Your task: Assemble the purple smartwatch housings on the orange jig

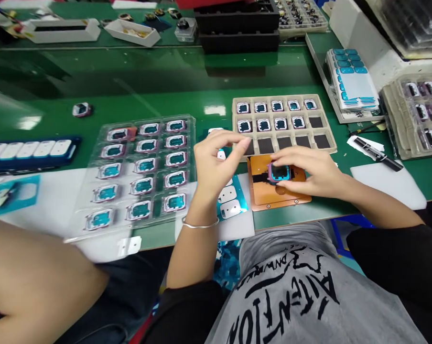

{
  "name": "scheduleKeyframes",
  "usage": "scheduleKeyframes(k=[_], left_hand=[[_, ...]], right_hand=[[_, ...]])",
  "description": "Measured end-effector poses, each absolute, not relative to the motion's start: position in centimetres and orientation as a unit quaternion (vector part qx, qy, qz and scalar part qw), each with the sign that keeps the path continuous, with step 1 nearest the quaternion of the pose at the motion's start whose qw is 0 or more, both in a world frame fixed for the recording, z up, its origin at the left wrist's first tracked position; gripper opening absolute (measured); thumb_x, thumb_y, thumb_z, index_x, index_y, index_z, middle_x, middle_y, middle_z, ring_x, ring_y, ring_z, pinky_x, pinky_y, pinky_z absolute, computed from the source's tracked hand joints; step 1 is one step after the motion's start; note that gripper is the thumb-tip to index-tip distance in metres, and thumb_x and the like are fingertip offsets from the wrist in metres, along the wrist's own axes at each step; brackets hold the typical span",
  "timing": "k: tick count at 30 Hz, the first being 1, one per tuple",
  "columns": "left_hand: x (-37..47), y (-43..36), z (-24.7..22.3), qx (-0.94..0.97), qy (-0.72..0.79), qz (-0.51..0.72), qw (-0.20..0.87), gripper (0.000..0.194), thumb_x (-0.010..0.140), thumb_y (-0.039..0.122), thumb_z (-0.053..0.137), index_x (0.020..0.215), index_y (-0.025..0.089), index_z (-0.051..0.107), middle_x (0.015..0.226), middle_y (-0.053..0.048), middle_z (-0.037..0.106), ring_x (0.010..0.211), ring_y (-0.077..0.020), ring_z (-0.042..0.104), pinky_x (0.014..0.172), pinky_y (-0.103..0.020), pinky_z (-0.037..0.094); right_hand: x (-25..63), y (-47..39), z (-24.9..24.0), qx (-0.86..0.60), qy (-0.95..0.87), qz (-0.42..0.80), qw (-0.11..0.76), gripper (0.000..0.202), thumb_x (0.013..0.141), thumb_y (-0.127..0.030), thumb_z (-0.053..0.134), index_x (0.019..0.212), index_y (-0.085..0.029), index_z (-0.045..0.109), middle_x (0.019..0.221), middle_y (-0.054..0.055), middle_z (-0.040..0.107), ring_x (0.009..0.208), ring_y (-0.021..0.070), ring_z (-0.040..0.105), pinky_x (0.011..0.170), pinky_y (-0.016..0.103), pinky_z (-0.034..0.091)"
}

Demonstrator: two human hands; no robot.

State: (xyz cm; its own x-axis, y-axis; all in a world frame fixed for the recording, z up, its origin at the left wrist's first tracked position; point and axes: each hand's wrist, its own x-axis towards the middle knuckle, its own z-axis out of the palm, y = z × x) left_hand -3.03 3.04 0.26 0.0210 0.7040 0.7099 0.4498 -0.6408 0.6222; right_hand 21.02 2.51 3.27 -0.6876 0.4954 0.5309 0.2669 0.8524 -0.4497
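Note:
My right hand point(314, 173) has its thumb and fingers closed around a small watch case point(279, 172) with a purple-pink frame and a blue-and-black face. The case rests on an orange fixture plate point(280, 199) at the table's front edge. Just left of the plate, my left hand point(216, 160) is raised with thumb and index fingertip pinched together; anything between them is too small to make out. Below that hand lies a blue sheet of white adhesive pieces point(227, 193), partly hidden by the wrist. Behind the plate, a beige tray point(331, 136) holds several watch cases in its back rows.
A clear tray point(192, 143) of several watch cases lies to the left. One loose case point(81, 110) sits farther back. On the right are a black pen-like tool point(379, 154), stacked blue sheets point(352, 79) and more trays point(398, 114). Another person's arm point(40, 282) is at lower left.

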Motion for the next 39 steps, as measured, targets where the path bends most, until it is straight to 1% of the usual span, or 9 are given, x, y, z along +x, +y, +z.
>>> scheduleKeyframes(k=[2, 4, 7, 14, 20, 22, 26, 35, 39], left_hand=[[-3.3, 3.2, 0.2, 0.678, 0.448, 0.567, 0.135, 0.014, 0.092, 0.031, 0.07, 0.083, 0.022, 0.076, 0.083, -0.001, 0.077, 0.078, -0.0148, 0.069, 0.071, -0.029, 0.054], [-3.3, 3.3, 0.0, 0.678, 0.46, 0.555, 0.143, 0.016, 0.091, 0.032, 0.071, 0.08, 0.022, 0.076, 0.082, -0.001, 0.077, 0.076, -0.0144, 0.068, 0.071, -0.028, 0.054], [-3.0, 3.2, -0.1, 0.685, 0.459, 0.545, 0.15, 0.015, 0.09, 0.031, 0.071, 0.078, 0.022, 0.076, 0.081, -0.001, 0.077, 0.074, -0.0137, 0.067, 0.07, -0.027, 0.053], [-2.9, 3.1, 0.0, 0.693, 0.46, 0.531, 0.161, 0.015, 0.09, 0.031, 0.07, 0.08, 0.023, 0.077, 0.083, -0.001, 0.078, 0.077, -0.015, 0.068, 0.069, -0.029, 0.052], [-3.1, 3.2, 0.0, 0.699, 0.454, 0.529, 0.16, 0.016, 0.091, 0.034, 0.07, 0.08, 0.024, 0.076, 0.082, -0.001, 0.078, 0.077, -0.0162, 0.068, 0.07, -0.031, 0.052], [-3.1, 3.3, 0.0, 0.696, 0.457, 0.53, 0.161, 0.017, 0.091, 0.035, 0.07, 0.079, 0.024, 0.076, 0.081, -0.001, 0.077, 0.076, -0.0162, 0.068, 0.069, -0.031, 0.052], [-3.3, 3.4, -0.1, 0.685, 0.461, 0.54, 0.164, 0.018, 0.09, 0.037, 0.071, 0.078, 0.024, 0.076, 0.081, -0.001, 0.077, 0.076, -0.0158, 0.069, 0.069, -0.03, 0.053], [-3.3, 3.7, -0.6, 0.684, 0.456, 0.546, 0.161, 0.018, 0.088, 0.037, 0.072, 0.076, 0.023, 0.076, 0.079, -0.001, 0.077, 0.073, -0.0152, 0.068, 0.069, -0.03, 0.053], [-3.3, 3.7, -0.6, 0.681, 0.461, 0.547, 0.157, 0.019, 0.088, 0.038, 0.072, 0.077, 0.024, 0.076, 0.079, -0.001, 0.077, 0.075, -0.0163, 0.069, 0.069, -0.03, 0.053]], right_hand=[[21.0, 2.5, 3.1, -0.205, -0.915, 0.159, 0.308, 0.023, 0.092, -0.027, 0.069, 0.11, -0.013, 0.072, 0.111, 0.01, 0.077, 0.101, 0.0222, 0.072, 0.089, 0.037, 0.062], [20.9, 2.6, 2.8, -0.207, -0.916, 0.151, 0.308, 0.024, 0.091, -0.028, 0.07, 0.108, -0.012, 0.073, 0.103, 0.01, 0.078, 0.094, 0.0225, 0.07, 0.083, 0.037, 0.062], [20.8, 2.8, 2.6, -0.209, -0.914, 0.147, 0.315, 0.022, 0.09, -0.027, 0.072, 0.105, -0.012, 0.075, 0.103, 0.009, 0.079, 0.093, 0.0222, 0.067, 0.08, 0.036, 0.061], [21.0, 2.8, 2.4, -0.2, -0.923, 0.153, 0.292, 0.018, 0.093, -0.027, 0.071, 0.104, -0.015, 0.079, 0.109, 0.009, 0.079, 0.096, 0.0224, 0.064, 0.081, 0.037, 0.058], [21.3, 3.0, 2.9, -0.219, -0.924, 0.159, 0.269, 0.029, 0.092, -0.042, 0.073, 0.11, -0.019, 0.077, 0.12, 0.01, 0.074, 0.099, 0.0257, 0.063, 0.087, 0.044, 0.052], [21.5, 3.1, 3.3, -0.235, -0.925, 0.165, 0.249, 0.029, 0.094, -0.041, 0.07, 0.113, -0.019, 0.076, 0.116, 0.009, 0.075, 0.099, 0.0255, 0.064, 0.088, 0.044, 0.051], [21.7, 3.0, 3.7, -0.257, -0.924, 0.175, 0.224, 0.021, 0.094, -0.035, 0.068, 0.108, -0.02, 0.076, 0.106, 0.005, 0.078, 0.093, 0.0245, 0.062, 0.085, 0.041, 0.05], [21.8, 2.8, 3.1, -0.263, -0.914, 0.189, 0.246, 0.024, 0.091, -0.033, 0.074, 0.108, -0.016, 0.076, 0.105, 0.007, 0.078, 0.093, 0.0236, 0.062, 0.083, 0.037, 0.05], [21.7, 2.9, 3.0, -0.274, -0.905, 0.193, 0.264, 0.021, 0.09, -0.035, 0.075, 0.102, -0.018, 0.077, 0.101, 0.006, 0.079, 0.091, 0.0231, 0.062, 0.079, 0.037, 0.051]])
